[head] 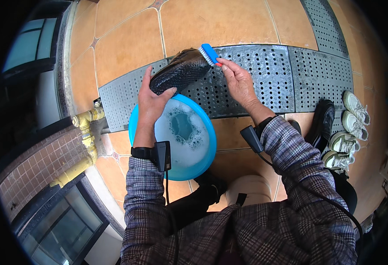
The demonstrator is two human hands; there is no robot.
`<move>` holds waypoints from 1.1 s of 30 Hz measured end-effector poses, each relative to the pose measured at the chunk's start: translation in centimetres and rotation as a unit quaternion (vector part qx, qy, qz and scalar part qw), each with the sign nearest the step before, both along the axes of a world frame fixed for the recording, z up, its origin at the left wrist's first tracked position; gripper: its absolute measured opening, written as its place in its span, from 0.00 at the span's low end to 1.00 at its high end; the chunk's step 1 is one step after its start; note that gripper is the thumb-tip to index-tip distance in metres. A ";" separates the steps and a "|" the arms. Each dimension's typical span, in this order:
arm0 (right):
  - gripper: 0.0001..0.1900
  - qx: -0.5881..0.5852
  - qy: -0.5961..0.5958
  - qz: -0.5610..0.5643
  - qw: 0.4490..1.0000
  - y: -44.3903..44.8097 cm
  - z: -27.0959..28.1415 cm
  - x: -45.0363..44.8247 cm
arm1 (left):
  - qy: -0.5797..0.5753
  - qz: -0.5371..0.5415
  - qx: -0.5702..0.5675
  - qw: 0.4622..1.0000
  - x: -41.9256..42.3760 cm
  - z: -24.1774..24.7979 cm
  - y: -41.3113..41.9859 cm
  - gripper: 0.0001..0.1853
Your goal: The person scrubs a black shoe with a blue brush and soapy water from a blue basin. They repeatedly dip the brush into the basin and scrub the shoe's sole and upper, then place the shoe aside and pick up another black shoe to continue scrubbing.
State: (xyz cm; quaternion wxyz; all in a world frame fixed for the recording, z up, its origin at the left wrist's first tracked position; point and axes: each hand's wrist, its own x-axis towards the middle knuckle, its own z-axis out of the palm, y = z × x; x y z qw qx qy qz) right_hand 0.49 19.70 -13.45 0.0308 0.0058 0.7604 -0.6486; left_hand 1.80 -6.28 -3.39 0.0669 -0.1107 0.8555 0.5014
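A dark shoe [180, 73] with a brown upper and a black textured sole lies tilted over the perforated metal drain cover. My left hand [152, 99] grips one end of it, thumb on the near side and fingers on the far side. In my right hand [238, 79] is a scrub brush [208, 53] with a blue back, white bristles and a red part at the fingers. Its bristles meet or nearly meet the shoe's other end. Below the shoe stands a light-blue plastic basin [212, 145] of foamy water, partly behind my left forearm.
Perforated metal drain covers [260, 76] run across orange floor tiles [213, 23]. White sneakers [351, 116] line up at the right, beside a black shoe [320, 124]. A yellow pipe [89, 139] runs along the left wall. Cables hang from devices on both wrists.
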 end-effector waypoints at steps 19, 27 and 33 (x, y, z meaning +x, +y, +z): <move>0.19 -0.028 0.047 -0.032 0.998 -4.9 -0.2 3.5 | 0.016 0.038 -0.044 0.998 -0.4 -0.7 1.9 0.53; 0.17 0.138 -0.063 -0.054 0.987 -1.8 -3.4 0.0 | -0.042 0.091 0.006 0.995 -0.5 0.0 1.7 0.53; 0.19 -0.037 0.090 0.009 0.995 -6.2 0.7 5.5 | -0.053 0.101 0.024 0.993 -0.5 0.6 2.4 0.54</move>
